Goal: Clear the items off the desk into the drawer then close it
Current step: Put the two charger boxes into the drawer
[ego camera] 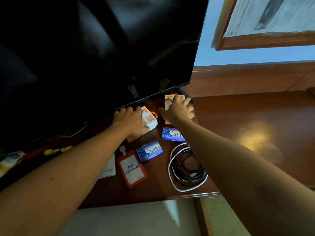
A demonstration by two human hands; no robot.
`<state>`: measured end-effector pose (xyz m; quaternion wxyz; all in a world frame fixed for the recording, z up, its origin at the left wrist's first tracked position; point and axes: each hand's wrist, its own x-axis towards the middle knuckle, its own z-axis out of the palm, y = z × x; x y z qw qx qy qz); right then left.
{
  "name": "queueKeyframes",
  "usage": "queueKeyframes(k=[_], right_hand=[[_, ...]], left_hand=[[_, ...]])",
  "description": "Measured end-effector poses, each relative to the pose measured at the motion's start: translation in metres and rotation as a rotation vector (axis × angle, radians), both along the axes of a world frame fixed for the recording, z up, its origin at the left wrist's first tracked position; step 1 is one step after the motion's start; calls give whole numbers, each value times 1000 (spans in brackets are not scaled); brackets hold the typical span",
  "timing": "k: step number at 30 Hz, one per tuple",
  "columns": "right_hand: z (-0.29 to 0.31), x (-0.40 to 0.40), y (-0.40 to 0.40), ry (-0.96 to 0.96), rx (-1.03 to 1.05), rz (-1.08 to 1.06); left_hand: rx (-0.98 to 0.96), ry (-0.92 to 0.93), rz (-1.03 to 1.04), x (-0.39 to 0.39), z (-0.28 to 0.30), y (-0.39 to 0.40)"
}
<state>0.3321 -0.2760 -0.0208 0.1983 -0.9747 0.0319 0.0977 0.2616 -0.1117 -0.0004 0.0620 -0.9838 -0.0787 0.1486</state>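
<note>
On the desk [238, 125], two soap bars [149, 151], two boxes [149, 118].

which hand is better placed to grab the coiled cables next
Right, probably. The coiled cables lie directly under the right forearm, while the left hand is across the desk on a white charger box. The right hand already rests on another box, though.

dark wooden counter [247, 116] carries two charger boxes [150, 119] far, two soap bars [150, 151], a badge holder [132, 169], coiled cables [186, 167] near.
</note>
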Motion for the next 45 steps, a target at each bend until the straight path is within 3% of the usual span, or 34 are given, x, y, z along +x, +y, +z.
queueKeyframes(k=[3, 10, 19, 30, 34, 45], right_hand=[[-6, 5, 4, -3, 38, -13], [19, -19, -9, -154, 175, 9], [45, -151, -29, -179, 275, -5], [40, -347, -65, -188, 298, -83], [10, -402, -84, -72, 263, -99], [-71, -450, -92, 201, 120, -63]], left_hand=[[-114, 8, 31, 0, 1, 0], [-242, -212, 144, -16, 17, -14], [-394, -350, 246, -103, 30, -37], [-468, -323, 229, -293, 4, -57], [-454, -294, 220, -340, -14, -70], [-408, -3, 234, -395, -92, -97]])
